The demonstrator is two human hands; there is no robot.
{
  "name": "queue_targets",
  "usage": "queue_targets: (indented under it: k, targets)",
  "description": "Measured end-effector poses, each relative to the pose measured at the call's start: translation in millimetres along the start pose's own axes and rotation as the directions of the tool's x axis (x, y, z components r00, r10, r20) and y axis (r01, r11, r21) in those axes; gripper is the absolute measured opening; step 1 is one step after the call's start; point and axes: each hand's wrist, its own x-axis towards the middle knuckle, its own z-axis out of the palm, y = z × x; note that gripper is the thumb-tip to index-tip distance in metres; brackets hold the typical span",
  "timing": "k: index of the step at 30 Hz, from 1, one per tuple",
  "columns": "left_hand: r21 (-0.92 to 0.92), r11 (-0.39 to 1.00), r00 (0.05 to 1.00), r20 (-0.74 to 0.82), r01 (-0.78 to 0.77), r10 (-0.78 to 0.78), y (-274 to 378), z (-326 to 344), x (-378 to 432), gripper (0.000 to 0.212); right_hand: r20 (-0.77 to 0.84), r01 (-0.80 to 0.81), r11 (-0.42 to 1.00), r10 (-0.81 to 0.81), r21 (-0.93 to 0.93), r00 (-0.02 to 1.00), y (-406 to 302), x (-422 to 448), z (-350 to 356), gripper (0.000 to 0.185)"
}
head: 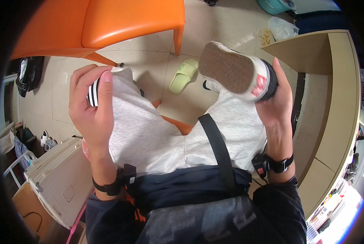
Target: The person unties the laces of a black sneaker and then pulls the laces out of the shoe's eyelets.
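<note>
My right hand [275, 106] grips a black and white sneaker [227, 67] around its heel, above my knee. Its worn brown sole faces me, and a red patch marks the white heel. My left hand [92, 103] is raised over the other thigh, loosely curled, with no object visible in it. Between its thumb and fingers shows the black-and-white side stripe of the light grey trousers [145, 128]. On the tiles between my legs lies a pale green slide sandal [183, 76].
An orange chair [133, 24] stands ahead on the left. To my right is a light wooden cabinet [337, 106]. A white lidded storage box [63, 180] stands at my left. Farther off are a white plastic bag [282, 29] and a teal basin [272, 6].
</note>
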Motion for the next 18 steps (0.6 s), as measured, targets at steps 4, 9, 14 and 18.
queue_targets:
  k: [4, 9, 14, 18]
  targets:
    - [0.012, 0.992, 0.988, 0.087, 0.129, -0.13, -19.2, -8.1, 2.7, 0.01, 0.215, 0.014, 0.903, 0.087, -0.43, 0.973, -14.9, 29.3, -3.6, 0.033]
    - [-0.002, 0.974, 0.943, 0.248, 0.228, -0.22, -42.8, 3.0, 20.0, 0.011, 0.224, 0.073, 0.622, 0.168, -0.78, 0.96, -12.0, 68.8, -10.1, 0.041]
    - [-0.129, 0.967, 0.889, 0.435, 0.221, -0.146, -72.1, 37.2, 33.3, 0.014, 0.123, 0.077, 0.327, 0.121, -0.942, 0.985, -20.1, 98.0, -27.4, 0.041]
    - [-0.223, 0.893, 0.781, 0.594, 0.391, -0.193, -82.4, 71.3, 53.9, 0.013, -0.096, -0.138, 0.3, 0.15, -0.944, 0.984, -35.3, 105.9, -13.4, 0.044]
